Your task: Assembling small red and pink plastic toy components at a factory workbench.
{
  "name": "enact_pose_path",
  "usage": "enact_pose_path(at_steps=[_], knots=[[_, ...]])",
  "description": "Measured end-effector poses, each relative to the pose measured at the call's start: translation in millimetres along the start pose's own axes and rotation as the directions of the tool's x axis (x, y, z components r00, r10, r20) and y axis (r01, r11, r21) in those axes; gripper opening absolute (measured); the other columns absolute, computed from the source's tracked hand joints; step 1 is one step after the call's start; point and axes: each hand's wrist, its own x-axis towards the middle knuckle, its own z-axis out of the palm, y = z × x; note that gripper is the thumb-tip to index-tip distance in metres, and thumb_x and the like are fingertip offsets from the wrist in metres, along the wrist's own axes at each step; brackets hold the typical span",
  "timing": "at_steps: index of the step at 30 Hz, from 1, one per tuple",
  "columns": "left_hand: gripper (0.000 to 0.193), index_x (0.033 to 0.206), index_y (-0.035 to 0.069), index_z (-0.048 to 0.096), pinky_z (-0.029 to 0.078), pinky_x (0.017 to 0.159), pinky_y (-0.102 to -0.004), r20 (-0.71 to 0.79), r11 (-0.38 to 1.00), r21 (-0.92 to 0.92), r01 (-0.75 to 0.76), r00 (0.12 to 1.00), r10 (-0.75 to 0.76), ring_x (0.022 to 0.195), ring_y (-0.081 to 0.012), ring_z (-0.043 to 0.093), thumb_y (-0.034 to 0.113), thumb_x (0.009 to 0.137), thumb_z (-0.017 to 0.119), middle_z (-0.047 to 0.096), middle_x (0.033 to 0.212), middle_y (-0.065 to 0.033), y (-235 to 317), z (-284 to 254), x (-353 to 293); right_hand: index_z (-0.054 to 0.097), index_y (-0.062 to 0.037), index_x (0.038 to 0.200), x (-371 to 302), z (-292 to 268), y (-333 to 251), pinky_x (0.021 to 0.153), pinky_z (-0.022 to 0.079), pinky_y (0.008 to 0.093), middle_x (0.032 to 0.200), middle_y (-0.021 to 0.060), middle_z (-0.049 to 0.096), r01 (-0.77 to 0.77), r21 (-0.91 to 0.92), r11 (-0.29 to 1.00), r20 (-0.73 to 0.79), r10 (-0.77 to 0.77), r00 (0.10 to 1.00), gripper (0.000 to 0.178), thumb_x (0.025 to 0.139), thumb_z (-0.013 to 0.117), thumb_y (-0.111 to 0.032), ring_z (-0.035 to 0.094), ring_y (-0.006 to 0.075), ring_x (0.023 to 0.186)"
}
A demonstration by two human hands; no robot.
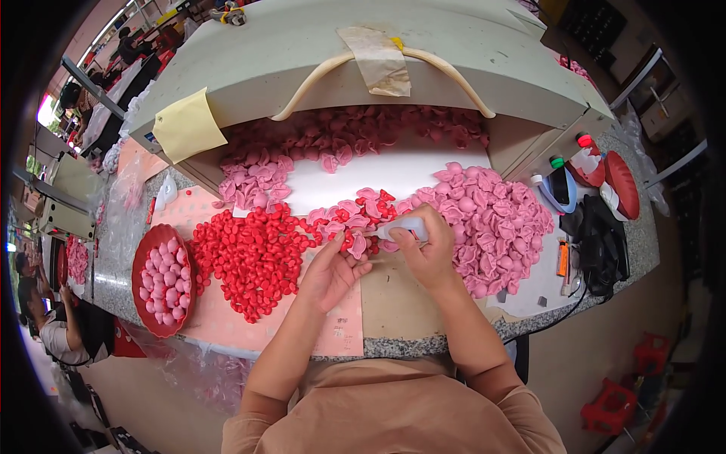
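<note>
My right hand [432, 257] is wrapped round a small whitish squeeze bottle [408, 225], its nozzle pointing left toward my left hand. My left hand [330, 277] is turned partly palm up, thumb and fingers pinching a small pink curved shell piece [358, 248] with a bit of red beside it. The bottle's tip is close to that piece; whether they touch I cannot tell. Just beyond my hands lie joined pink and red pieces [344, 216]. A heap of small glossy red pieces [253, 261] spreads to the left, and a heap of pink shell pieces [495, 227] to the right.
A grey metal housing [318, 45] arches over a white surface [348, 178] bearing more pink pieces. At left, a red dish [168, 327] holds pink balls. Further right are a black cloth-like bundle [605, 246], an orange tool [563, 259] and a blue container [561, 193]. Other people sit far left.
</note>
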Motion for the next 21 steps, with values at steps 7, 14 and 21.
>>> enact_pose_path(at_steps=[7, 14, 21], knots=[[0.03, 0.112, 0.005, 0.052, 0.05, 0.076, -0.0348, 0.034, 1.0, 0.013, -0.005, 0.999, 0.005, 0.082, -0.0175, 0.059, 0.028, 0.092, 0.05, 0.062, 0.094, -0.0069, 0.0, 2.2, -1.5, 0.056, -0.0026, 0.08, -0.2, 0.7, 1.7, 0.054, 0.04, 0.027, 0.072, 0.0065, 0.056, 0.036, -0.012, 0.999, 0.009, -0.036, 0.999, 0.023, 0.08, 0.066, -0.023, 0.051, 0.0146, 0.061], [0.031, 0.113, 0.005, 0.052, 0.05, 0.076, -0.0346, 0.035, 1.0, 0.029, -0.007, 0.999, 0.006, 0.081, -0.0168, 0.059, 0.029, 0.093, 0.048, 0.061, 0.094, -0.0065, -0.9, -0.5, -0.8, 0.056, -0.0024, 0.08, 0.1, -1.3, 2.8, 0.054, 0.04, 0.0262, 0.072, 0.0072, 0.056, 0.045, -0.021, 0.999, 0.011, -0.045, 0.999, 0.023, 0.08, 0.066, -0.023, 0.053, 0.0143, 0.061], [0.03, 0.112, 0.005, 0.053, 0.051, 0.075, -0.0352, 0.051, 0.998, 0.051, -0.021, 0.999, 0.019, 0.081, -0.0169, 0.059, 0.028, 0.093, 0.048, 0.062, 0.093, -0.0067, -1.1, -1.0, -1.0, 0.056, -0.0021, 0.079, 1.0, -2.2, 1.5, 0.053, 0.041, 0.0262, 0.071, 0.0076, 0.057, 0.006, 0.003, 1.0, 0.011, -0.006, 1.0, 0.018, 0.08, 0.065, -0.018, 0.053, 0.0142, 0.06]])
